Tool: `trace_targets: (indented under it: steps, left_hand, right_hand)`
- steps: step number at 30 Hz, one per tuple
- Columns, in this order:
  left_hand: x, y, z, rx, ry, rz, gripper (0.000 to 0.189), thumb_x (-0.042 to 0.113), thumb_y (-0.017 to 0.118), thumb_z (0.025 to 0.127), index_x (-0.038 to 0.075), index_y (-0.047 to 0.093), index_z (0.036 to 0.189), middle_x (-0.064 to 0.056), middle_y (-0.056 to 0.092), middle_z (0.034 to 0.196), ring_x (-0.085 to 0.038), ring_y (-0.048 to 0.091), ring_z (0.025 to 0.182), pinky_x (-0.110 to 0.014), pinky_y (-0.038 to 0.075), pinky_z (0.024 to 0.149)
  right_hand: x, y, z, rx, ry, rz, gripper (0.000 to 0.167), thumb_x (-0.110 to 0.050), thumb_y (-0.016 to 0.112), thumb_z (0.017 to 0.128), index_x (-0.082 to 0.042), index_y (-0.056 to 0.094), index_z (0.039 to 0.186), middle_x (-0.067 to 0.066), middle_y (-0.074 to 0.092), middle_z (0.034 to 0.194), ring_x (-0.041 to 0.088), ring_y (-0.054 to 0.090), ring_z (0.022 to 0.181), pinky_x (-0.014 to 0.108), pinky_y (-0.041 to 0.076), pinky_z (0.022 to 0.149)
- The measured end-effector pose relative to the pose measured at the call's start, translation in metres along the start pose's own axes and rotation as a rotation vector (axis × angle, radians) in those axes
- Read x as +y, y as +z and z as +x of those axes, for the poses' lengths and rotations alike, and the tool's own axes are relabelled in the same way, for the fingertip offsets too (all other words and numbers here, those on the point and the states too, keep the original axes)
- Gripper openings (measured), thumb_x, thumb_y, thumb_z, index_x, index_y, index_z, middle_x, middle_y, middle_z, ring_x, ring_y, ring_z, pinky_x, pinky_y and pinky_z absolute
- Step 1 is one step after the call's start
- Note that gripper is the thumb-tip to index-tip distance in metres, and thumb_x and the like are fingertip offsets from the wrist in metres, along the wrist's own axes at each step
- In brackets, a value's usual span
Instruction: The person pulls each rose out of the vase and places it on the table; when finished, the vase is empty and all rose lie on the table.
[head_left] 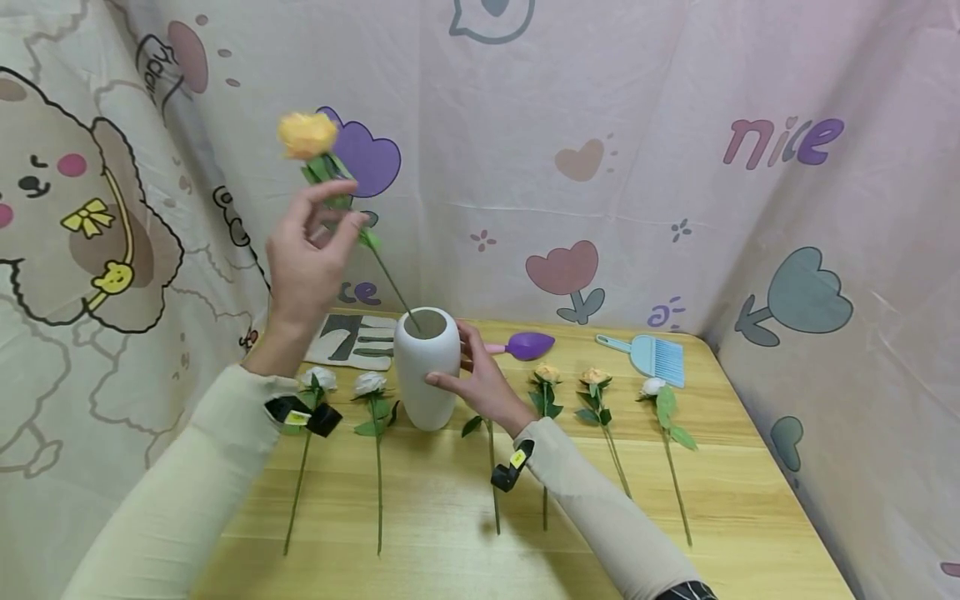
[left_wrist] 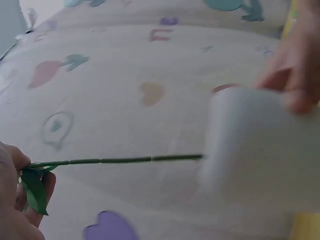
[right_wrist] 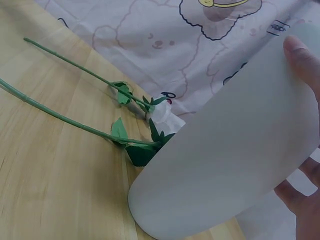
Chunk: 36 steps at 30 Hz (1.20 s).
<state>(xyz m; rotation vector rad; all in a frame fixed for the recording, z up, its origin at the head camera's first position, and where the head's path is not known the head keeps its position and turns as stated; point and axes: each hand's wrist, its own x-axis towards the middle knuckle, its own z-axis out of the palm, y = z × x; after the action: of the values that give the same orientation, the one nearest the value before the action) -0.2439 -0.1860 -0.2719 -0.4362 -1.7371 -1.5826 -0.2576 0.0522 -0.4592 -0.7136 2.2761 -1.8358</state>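
Observation:
A yellow artificial rose (head_left: 307, 136) is held up by my left hand (head_left: 303, 258), thumb and fingers pinching its stem just below the bloom. Its green stem (left_wrist: 125, 160) slants down to the right, and the tip dips into the mouth of a white vase (head_left: 426, 375). My right hand (head_left: 487, 379) grips the vase from its right side, with the thumb (right_wrist: 302, 57) across the near face and the fingers around the back. The stem's lower end is hidden inside the vase.
White roses (head_left: 370, 385) lie left of the vase; yellow roses (head_left: 595, 377) and another white rose (head_left: 652, 387) lie right. Behind are a patterned glove (head_left: 348, 342), a purple trowel (head_left: 531, 345) and a blue brush with dustpan (head_left: 656, 358). A printed curtain (head_left: 480, 167) surrounds the wooden table (head_left: 435, 517).

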Motion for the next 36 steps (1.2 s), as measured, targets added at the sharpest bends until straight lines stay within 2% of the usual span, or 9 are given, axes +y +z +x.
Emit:
trace_targets:
  steps: [6,9,11,15,19,22,25,30,36]
  left_hand:
    - [0.016,-0.041,0.022,0.104,-0.026,-0.112,0.035,-0.012,0.068,0.098,0.006,0.075,0.128,-0.007,0.07,0.126,-0.016,0.073,0.095,-0.018,0.065,0.084]
    - [0.013,-0.067,0.022,0.105,-0.033,0.048,0.035,-0.006,0.068,0.101,0.009,0.074,0.131,0.0,0.071,0.127,-0.009,0.073,0.093,-0.012,0.061,0.08]
    - [0.008,-0.087,0.018,0.071,-0.083,0.205,0.034,0.003,0.072,0.102,0.014,0.074,0.135,0.009,0.071,0.125,-0.003,0.071,0.093,-0.008,0.059,0.082]
    - [-0.008,-0.132,0.003,-0.126,-0.267,0.534,0.039,0.025,0.073,0.107,0.023,0.068,0.145,0.022,0.069,0.112,0.009,0.066,0.09,-0.005,0.056,0.08]
    - [-0.038,-0.174,-0.019,-0.399,-0.345,0.759,0.043,0.029,0.065,0.112,0.017,0.06,0.152,-0.003,0.074,0.11,0.007,0.06,0.078,-0.018,0.055,0.058]
    - [-0.067,-0.2,-0.04,-0.569,-0.379,0.784,0.042,0.021,0.06,0.114,0.008,0.056,0.153,-0.021,0.074,0.114,0.0,0.062,0.077,-0.026,0.055,0.057]
    - [-0.097,-0.219,-0.064,-0.692,-0.456,0.752,0.041,0.019,0.059,0.114,0.005,0.056,0.153,-0.022,0.076,0.117,-0.008,0.067,0.085,-0.03,0.057,0.066]
    - [-0.133,-0.234,-0.103,-0.778,-0.53,0.734,0.041,0.019,0.061,0.113,0.001,0.059,0.15,-0.025,0.075,0.126,-0.015,0.071,0.094,-0.031,0.057,0.073]
    - [-0.154,-0.236,-0.13,-0.781,-0.552,0.718,0.039,0.016,0.065,0.111,-0.003,0.062,0.145,-0.029,0.071,0.132,-0.032,0.072,0.105,-0.03,0.057,0.076]
  right_hand:
    - [0.0,0.0,-0.001,0.0,0.007,-0.005,0.094,-0.046,0.089,0.092,-0.044,0.031,0.165,0.003,0.051,0.162,0.031,0.053,0.149,0.061,0.045,0.124]
    - [0.0,0.0,-0.001,0.001,0.005,-0.006,0.094,-0.048,0.09,0.091,-0.044,0.031,0.165,0.003,0.05,0.162,0.03,0.052,0.149,0.061,0.045,0.124]
    - [0.0,0.0,-0.001,-0.001,0.002,-0.001,0.094,-0.048,0.089,0.091,-0.044,0.031,0.165,0.003,0.05,0.163,0.032,0.052,0.15,0.062,0.044,0.124]
    - [0.0,0.001,0.001,-0.008,0.002,0.002,0.094,-0.046,0.089,0.092,-0.043,0.03,0.166,0.004,0.049,0.164,0.035,0.05,0.151,0.062,0.044,0.124]
    - [0.0,0.0,0.002,-0.004,0.0,0.0,0.094,-0.045,0.089,0.092,-0.043,0.03,0.166,0.004,0.049,0.164,0.035,0.05,0.151,0.062,0.044,0.125]
    - [0.0,-0.001,0.001,0.002,0.001,0.001,0.094,-0.046,0.089,0.092,-0.043,0.032,0.166,0.004,0.05,0.163,0.034,0.051,0.15,0.063,0.044,0.124]
    - [0.0,-0.001,0.001,0.002,-0.004,0.004,0.093,-0.048,0.089,0.092,-0.042,0.032,0.166,0.005,0.051,0.161,0.033,0.053,0.148,0.064,0.045,0.123]
    - [0.0,0.0,0.0,-0.004,0.0,0.01,0.095,-0.05,0.089,0.091,-0.041,0.032,0.166,0.006,0.051,0.162,0.034,0.054,0.148,0.064,0.045,0.123]
    - [-0.001,0.001,0.0,0.005,-0.002,0.008,0.097,-0.052,0.089,0.09,-0.04,0.032,0.167,0.007,0.051,0.162,0.034,0.054,0.147,0.064,0.045,0.123]
